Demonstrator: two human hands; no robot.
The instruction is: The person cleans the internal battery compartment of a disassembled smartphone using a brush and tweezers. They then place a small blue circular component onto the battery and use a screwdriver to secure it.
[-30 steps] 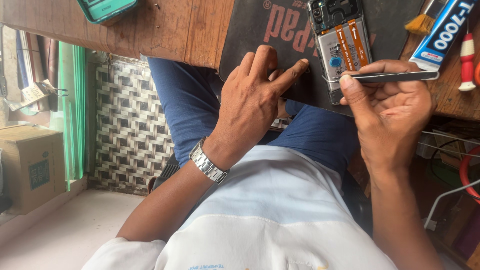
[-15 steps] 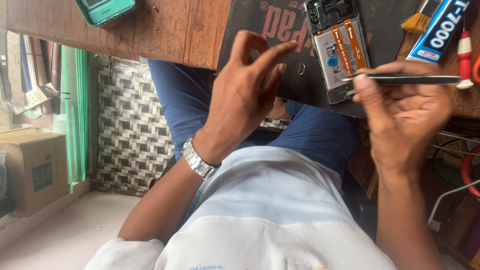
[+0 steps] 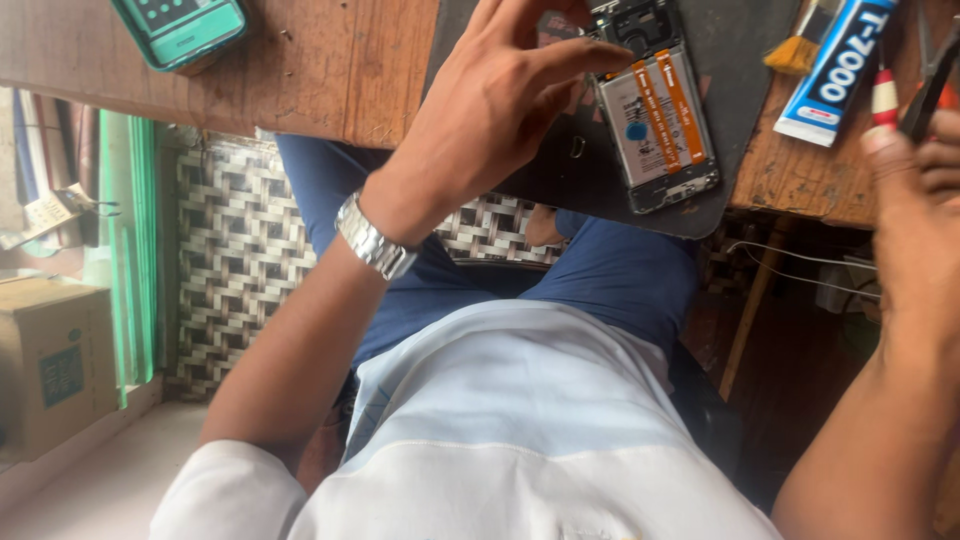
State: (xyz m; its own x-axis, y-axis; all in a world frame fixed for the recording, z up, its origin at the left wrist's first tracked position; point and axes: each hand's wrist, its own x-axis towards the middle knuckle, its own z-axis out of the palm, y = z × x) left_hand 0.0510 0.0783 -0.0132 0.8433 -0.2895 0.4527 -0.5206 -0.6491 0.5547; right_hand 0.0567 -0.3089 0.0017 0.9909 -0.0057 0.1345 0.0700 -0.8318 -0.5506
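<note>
Seen from above, looking down a pale blue and white shirt [image 3: 520, 420] and blue trousers [image 3: 600, 270] toward a worn wooden counter [image 3: 300, 60] at 12 o'clock.

On the counter, a dark, smooth work mat [image 3: 740, 60] with a rounded corner overhanging the edge. On the mat, an opened phone [image 3: 655, 120], back cover off: flat silvery battery with a small round blue sticker, two orange ribbon strips running lengthwise, dark circuit area at its far end.

Left hand [image 3: 490, 110] spread over the mat at 12 o'clock, fingers [image 3: 585, 57] loose and extended, forefinger tip touching the phone's upper left edge; gripping nothing. Metal link wristwatch [image 3: 375, 237] on that wrist.

Right hand [image 3: 915, 200] at 3 o'clock, well apart from the phone, fingers curled closed around a thin dark tool [image 3: 930, 85], partly cut off by the frame edge.

At 1 o'clock, a blue and white glue tube [image 3: 835, 70] lying flat, just beside a small brush [image 3: 795, 45] with yellow-orange bristles. Just beside the tube, a red and white screwdriver handle [image 3: 884, 97].

At 11 o'clock, a teal phone case [image 3: 180, 30], glossy, rounded corners.

Below the counter, woven black and white chequered seat [image 3: 240, 250]. At 9 o'clock, a brown cardboard box [image 3: 50, 360] bearing a dark green square label.
</note>
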